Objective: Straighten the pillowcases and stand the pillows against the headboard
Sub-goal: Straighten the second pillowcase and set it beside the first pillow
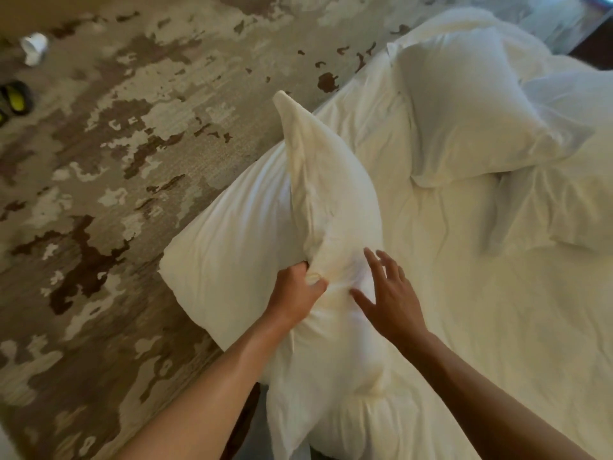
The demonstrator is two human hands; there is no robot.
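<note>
A white pillow (229, 247) hangs over the bed's left edge, its loose pillowcase bunched into a peak (308, 154). My left hand (295, 290) is clenched on a fold of that pillowcase at the pillow's middle. My right hand (386, 290) hovers just right of it, fingers spread, at or just above the fabric and holding nothing. A second white pillow (464, 107) lies flat further up the bed. A third pillow (570, 200) lies at the right edge. No headboard is visible.
The bed's white sheet (447, 260) is wrinkled. Patterned brown and beige carpet (116, 194) fills the left side. A white cup (33, 48) lies on the floor at top left, and dark shoes with yellow insoles (16, 99) sit at the left edge.
</note>
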